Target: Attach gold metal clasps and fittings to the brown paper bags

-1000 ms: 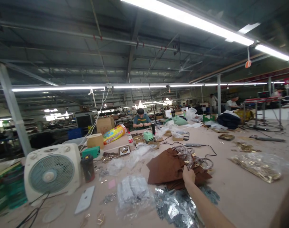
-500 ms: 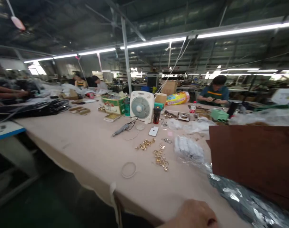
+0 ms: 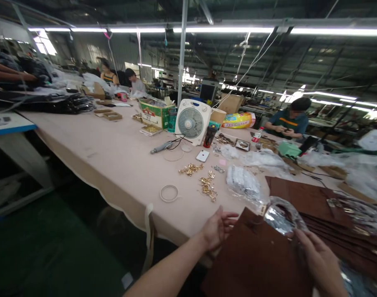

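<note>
A brown bag (image 3: pixel 259 251) is in front of me at the lower right, tilted, with a plastic-wrapped handle (image 3: pixel 283 208) at its top edge. My right hand (image 3: pixel 320 255) closes on the bag's upper right side near the handle's end. At the bag's left edge is my left hand (image 3: pixel 217 229), its fingers stretched out and apart; whether they touch the bag I cannot tell. More brown bags (image 3: pixel 309 194) lie stacked to the right, some with plastic-wrapped handles. Gold metal fittings (image 3: pixel 208 187) form small piles on the table beyond my left hand.
On the light cloth-covered table (image 3: pixel 114 165) are a roll of tape (image 3: pixel 169 193), a plastic-wrapped bundle (image 3: pixel 242 181), a phone (image 3: pixel 202 155), a grey corded tool (image 3: pixel 160 147) and a box fan (image 3: pixel 193 121). A co-worker (image 3: pixel 289 119) sits across the table.
The brown bag has come in front of me, with both hands now at it. Earlier only one blurred hand showed at the bottom, and a large brown piece stood at the right. The view has shifted.
</note>
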`<state>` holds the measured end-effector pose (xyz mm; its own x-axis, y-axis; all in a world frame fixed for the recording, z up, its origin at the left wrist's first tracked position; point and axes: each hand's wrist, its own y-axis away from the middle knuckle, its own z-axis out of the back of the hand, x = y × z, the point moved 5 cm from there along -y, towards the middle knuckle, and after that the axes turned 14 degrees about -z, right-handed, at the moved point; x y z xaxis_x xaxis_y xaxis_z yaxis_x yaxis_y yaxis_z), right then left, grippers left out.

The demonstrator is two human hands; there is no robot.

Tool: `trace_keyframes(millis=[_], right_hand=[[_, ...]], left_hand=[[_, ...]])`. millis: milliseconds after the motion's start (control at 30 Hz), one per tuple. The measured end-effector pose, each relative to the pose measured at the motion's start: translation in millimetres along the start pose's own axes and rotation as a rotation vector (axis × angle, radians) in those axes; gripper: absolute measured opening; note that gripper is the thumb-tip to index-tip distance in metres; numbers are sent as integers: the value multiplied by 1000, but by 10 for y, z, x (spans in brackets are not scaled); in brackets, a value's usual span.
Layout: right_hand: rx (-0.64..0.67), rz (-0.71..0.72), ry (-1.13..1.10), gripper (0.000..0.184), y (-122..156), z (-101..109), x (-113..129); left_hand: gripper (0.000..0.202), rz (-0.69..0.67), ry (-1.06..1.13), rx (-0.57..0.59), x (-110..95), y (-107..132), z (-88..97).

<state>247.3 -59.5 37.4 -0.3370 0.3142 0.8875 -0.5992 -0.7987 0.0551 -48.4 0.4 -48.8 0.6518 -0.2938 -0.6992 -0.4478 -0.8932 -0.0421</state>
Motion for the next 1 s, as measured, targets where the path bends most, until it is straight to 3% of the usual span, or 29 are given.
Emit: trace_keyframes(millis=[100,167,233,333,400,467,567,700,800,900,1000], right_hand=[[179,-38,40,55,-20,-403,-72],[169,30,88,56,-62,-590,-53],[117,104,151,57,-90,-745,-13],[-72,198,205,63,-37,-918,78],[-177,232,166,62,75,-1039,157],[-130,271,82,55,212,-1231,265],[136,408,34,41,414,-1638,490],[362,516,68,34,508,-2132,664],[364,503,102,39,456,-2392,664],[262,514,268,43,417,-2567,652],[187,540,408,31,416,-2669,668]], left_hand=[[72,-112,-279,120,-294,215,64],[76,-292,-612,171,-474,332,45],[78,-441,-893,139,-572,432,16],[79,-482,-1221,5,-549,544,21],[68,-496,-1414,-23,-504,607,1],[45,-533,-1550,4,-481,655,-48],[22,-521,-1633,54,-490,683,-96],[21,-466,-1671,60,-531,665,-91],[22,-435,-1666,64,-525,649,-70],[25,-440,-1625,71,-511,649,-74],[26,-457,-1592,63,-502,660,-89]])
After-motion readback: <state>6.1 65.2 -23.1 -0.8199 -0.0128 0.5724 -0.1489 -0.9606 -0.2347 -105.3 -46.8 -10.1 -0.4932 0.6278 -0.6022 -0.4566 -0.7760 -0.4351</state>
